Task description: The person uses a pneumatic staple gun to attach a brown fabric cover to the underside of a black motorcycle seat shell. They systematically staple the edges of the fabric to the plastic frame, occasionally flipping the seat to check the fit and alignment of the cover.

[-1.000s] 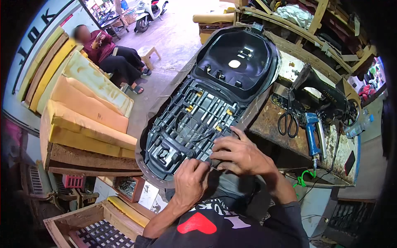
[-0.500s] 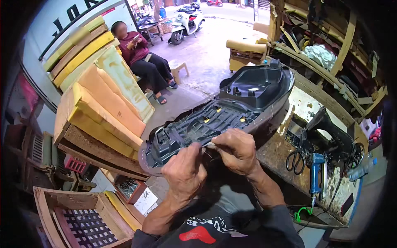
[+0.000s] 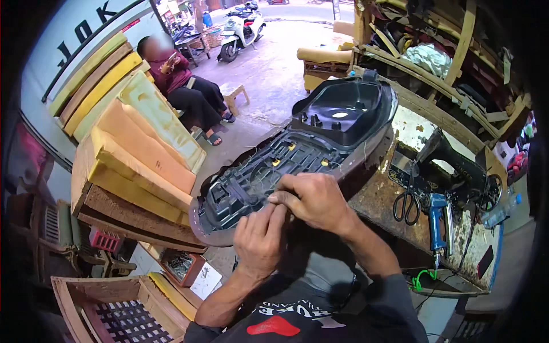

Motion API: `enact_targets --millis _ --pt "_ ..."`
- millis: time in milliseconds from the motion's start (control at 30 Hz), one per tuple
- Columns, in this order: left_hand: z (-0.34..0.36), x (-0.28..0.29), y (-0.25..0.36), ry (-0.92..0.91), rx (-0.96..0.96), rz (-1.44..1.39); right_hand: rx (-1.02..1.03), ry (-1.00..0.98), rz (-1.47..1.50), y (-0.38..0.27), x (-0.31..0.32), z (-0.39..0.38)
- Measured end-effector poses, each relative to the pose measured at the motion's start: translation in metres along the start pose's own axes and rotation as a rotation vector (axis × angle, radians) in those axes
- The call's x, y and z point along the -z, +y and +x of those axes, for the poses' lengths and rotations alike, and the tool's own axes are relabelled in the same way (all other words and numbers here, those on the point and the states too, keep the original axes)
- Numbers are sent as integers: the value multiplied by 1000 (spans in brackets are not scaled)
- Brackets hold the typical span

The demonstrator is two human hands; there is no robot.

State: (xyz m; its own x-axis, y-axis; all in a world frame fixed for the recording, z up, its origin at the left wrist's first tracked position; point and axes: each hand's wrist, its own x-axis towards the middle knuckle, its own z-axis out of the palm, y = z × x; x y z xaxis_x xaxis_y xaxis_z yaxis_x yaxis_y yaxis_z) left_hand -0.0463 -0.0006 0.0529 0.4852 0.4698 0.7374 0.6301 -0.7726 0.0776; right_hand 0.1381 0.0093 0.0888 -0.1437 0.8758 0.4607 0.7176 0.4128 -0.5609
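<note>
Upturned black plastic scooter seat base (image 3: 297,154) lies across rusty workbench's (image 3: 383,200) near-left edge. My left hand (image 3: 260,240) and right hand (image 3: 311,200), together, pinch its near rim cover. Edge-fixing step, I judge; next needs a steady pull.

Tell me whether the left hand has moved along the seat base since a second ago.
Cannot tell: the camera shifted. The left hand stays at the near edge of the seat base.

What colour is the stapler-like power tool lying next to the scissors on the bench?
Blue, with a metal underside: the power tool beside the scissors, in the head view.
</note>
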Motion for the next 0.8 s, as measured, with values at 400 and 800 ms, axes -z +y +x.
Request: enact_targets --millis 400,800 --pt "68 21 -1 -123 151 39 464 750 -348 62 -40 18" --pt "44 9 17 -384 113 -259 395 650 -320 84 -5 -13"
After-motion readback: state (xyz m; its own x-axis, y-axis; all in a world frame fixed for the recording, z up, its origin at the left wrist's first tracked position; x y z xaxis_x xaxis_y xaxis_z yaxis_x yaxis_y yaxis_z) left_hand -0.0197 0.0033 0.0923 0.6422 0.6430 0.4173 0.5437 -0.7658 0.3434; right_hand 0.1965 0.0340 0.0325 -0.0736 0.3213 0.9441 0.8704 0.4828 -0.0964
